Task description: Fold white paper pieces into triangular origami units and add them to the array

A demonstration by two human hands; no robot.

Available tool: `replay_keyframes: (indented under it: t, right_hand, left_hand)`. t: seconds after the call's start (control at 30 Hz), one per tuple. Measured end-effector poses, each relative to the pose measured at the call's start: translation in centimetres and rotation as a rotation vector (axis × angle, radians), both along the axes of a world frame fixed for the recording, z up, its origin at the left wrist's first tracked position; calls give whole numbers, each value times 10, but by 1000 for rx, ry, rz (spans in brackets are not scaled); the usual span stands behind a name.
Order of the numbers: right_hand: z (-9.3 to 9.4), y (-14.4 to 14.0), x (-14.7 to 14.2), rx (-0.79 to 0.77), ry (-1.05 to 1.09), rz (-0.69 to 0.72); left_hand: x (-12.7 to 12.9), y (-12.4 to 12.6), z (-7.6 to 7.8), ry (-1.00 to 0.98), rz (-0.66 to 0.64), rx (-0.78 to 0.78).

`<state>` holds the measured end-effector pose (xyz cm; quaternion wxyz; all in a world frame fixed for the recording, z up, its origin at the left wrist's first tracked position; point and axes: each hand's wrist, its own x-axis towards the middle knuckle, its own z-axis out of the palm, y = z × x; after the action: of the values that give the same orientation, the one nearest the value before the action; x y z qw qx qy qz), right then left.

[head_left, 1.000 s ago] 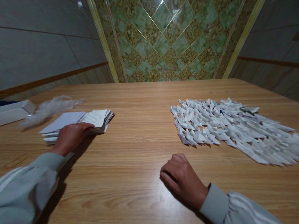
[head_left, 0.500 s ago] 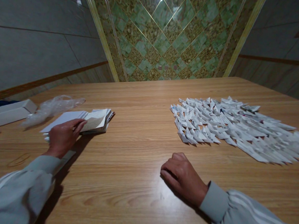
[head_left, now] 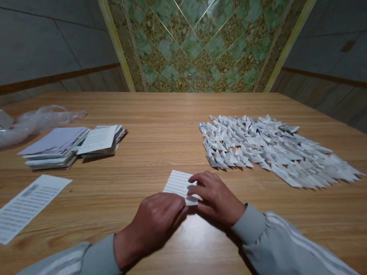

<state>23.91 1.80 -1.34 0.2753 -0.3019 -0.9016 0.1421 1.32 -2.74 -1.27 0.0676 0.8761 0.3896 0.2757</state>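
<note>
On the wooden table (head_left: 159,118), folded papers (head_left: 283,156) spread at three o'clock and paper stacks (head_left: 54,140) sit at nine. The left hand (head_left: 156,216), at those stacks a moment ago, now curls at half past six, its fingertips hidden, so I cannot tell its grip; the right hand (head_left: 216,199), at five, lays parted fingers on the small lined sheet (head_left: 177,182) at six, leaving both hands at one piece.

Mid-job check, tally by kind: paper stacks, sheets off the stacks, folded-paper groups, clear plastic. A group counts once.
Left stack and right stack: 2
Long sheet and short slip: 2
Folded-paper group: 1
Clear plastic: 1
Total: 6
</note>
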Motion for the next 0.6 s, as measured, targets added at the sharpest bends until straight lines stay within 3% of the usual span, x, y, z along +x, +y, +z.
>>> replay_keyframes:
  t: [0.13,0.33,0.47,0.6]
  right_hand:
    - [-2,7,17,-61,-98,59]
    - [6,8,38,-231,-17,93]
    - [8,5,36,-308,-33,73]
    - [2,3,28,-368,3,-83]
  left_hand:
    - [10,-1,-1,12,-110,-82]
    - [-6,5,1,17,-104,-174]
    - [-4,3,-9,-70,4,-219]
    - [-4,1,-15,-114,87,-166]
